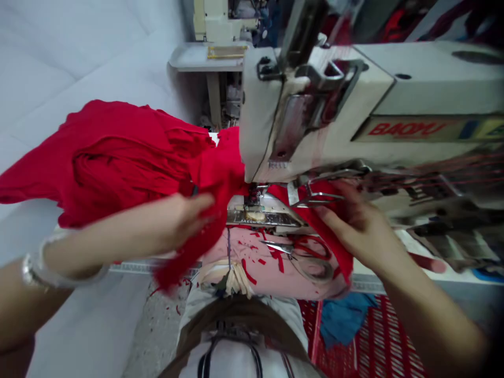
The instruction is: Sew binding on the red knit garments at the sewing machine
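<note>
Pale white wall surfaces filled the left of the workshop, and a second sewing machine stood far off on its grey table. Nearer, on the right, loomed the cream head of an industrial sewing machine with the red word BAOYU on its side. A large mass of red fabric billowed out to the left of the machine, and a length of it ran under the presser foot on the metal needle plate.

The left hand was open, its fingers extended and slightly blurred, just above a hanging strip of the red fabric, with a silver bracelet on the wrist. The right hand was closed on a fold of the red fabric, close to the right of the needle plate and just below a metal attachment.

Nearer still, steel scissors with dark handles lay on a pink cloth scattered with red scraps. Down to the right, a blue cloth lay in a red plastic crate, and red bits flecked the concrete floor on the left.
</note>
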Available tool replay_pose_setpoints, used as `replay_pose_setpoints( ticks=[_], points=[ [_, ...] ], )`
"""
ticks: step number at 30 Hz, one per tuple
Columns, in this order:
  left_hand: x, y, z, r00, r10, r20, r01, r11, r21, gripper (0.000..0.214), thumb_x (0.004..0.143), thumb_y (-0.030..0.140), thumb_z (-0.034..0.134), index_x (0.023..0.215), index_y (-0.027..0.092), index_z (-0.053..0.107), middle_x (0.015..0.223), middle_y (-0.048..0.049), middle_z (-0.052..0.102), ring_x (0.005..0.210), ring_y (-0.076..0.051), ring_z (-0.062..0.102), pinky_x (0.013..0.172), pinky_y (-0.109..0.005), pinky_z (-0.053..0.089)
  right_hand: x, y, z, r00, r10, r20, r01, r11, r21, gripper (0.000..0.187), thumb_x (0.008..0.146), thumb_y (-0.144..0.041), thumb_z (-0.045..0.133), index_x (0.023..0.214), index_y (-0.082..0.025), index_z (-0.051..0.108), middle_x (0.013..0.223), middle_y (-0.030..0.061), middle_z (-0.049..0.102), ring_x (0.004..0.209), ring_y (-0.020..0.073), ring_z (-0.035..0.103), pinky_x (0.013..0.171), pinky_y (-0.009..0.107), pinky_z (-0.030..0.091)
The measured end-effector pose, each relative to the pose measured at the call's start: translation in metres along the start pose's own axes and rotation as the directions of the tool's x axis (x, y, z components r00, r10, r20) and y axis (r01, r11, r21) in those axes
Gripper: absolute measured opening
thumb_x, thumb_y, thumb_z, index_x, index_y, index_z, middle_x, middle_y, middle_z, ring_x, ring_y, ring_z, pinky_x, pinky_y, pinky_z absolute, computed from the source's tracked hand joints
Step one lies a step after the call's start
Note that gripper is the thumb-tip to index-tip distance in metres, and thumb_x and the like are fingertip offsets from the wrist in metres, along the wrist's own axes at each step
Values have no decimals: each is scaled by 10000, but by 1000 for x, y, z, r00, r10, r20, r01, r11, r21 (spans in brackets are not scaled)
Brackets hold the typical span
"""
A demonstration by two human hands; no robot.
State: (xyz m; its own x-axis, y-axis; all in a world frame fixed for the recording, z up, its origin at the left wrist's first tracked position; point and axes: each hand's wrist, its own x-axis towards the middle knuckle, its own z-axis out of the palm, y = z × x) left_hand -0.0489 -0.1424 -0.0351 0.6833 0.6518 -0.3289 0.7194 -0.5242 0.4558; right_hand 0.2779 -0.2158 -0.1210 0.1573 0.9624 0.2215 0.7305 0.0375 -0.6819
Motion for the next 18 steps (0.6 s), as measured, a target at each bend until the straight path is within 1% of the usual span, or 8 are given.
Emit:
replay_pose_setpoints(
  ticks=[1,2,5,7,9,12,15,18],
  points=[
    [-9,-2,16,994,43,100,-34,996,-85,251,966,320,402,962,164,600,708,-7,603,540,-96,484,511,-218,345,-7,-3,0,999,-42,18,43,997,-58,496,855,-435,550,1260,-152,603,964,99,730,723,208,672,681,336,543],
    [-14,-4,28,993,38,114,-20,988,-154,285,964,370,415,911,170,611,692,-4,597,537,-94,479,499,-214,345,-12,-5,1,996,-78,34,81,991,-111,483,868,-416,519,1263,-151,599,949,97,732,684,201,666,667,331,535],
    [-3,-5,38,996,-76,-49,53,929,-365,285,898,449,553,954,179,625,774,-13,644,571,-92,518,503,-195,391,-16,-7,10,987,-156,41,161,956,-244,336,875,-337,475,1091,-157,660,809,77,723,585,188,642,597,295,482],
    [16,-4,36,978,-127,-164,15,834,-552,395,833,422,654,1147,199,566,889,-34,686,602,-103,572,528,-199,450,-15,-5,16,979,-203,21,199,922,-333,266,871,-301,467,1003,-163,652,763,73,714,602,199,655,579,280,448],
    [34,-6,38,970,-131,-206,-40,748,-662,528,810,401,681,1267,213,493,888,-44,696,615,-123,609,541,-219,489,-16,-1,19,974,-227,12,212,887,-411,229,878,-300,460,967,-170,626,715,65,700,582,203,649,548,273,407],
    [54,-18,44,964,-125,-236,-43,799,-600,357,849,418,609,1117,181,601,714,-19,647,578,-132,595,530,-226,485,-25,6,18,974,-227,8,197,828,-525,236,909,-326,426,967,-178,601,639,49,668,501,201,603,494,276,338],
    [60,-35,42,926,-172,-336,-6,884,-468,240,874,394,543,891,169,624,705,-29,630,605,-140,584,562,-240,485,-39,12,16,973,-230,7,185,765,-617,263,922,-352,408,966,-178,600,562,38,631,442,210,569,461,280,282],
    [53,-39,31,896,-131,-424,-7,951,-309,205,880,331,511,970,181,617,837,-47,659,703,-159,597,638,-266,494,-52,15,18,967,-252,27,214,755,-620,250,925,-358,419,935,-178,593,541,34,626,421,209,567,452,277,285]
  ],
)
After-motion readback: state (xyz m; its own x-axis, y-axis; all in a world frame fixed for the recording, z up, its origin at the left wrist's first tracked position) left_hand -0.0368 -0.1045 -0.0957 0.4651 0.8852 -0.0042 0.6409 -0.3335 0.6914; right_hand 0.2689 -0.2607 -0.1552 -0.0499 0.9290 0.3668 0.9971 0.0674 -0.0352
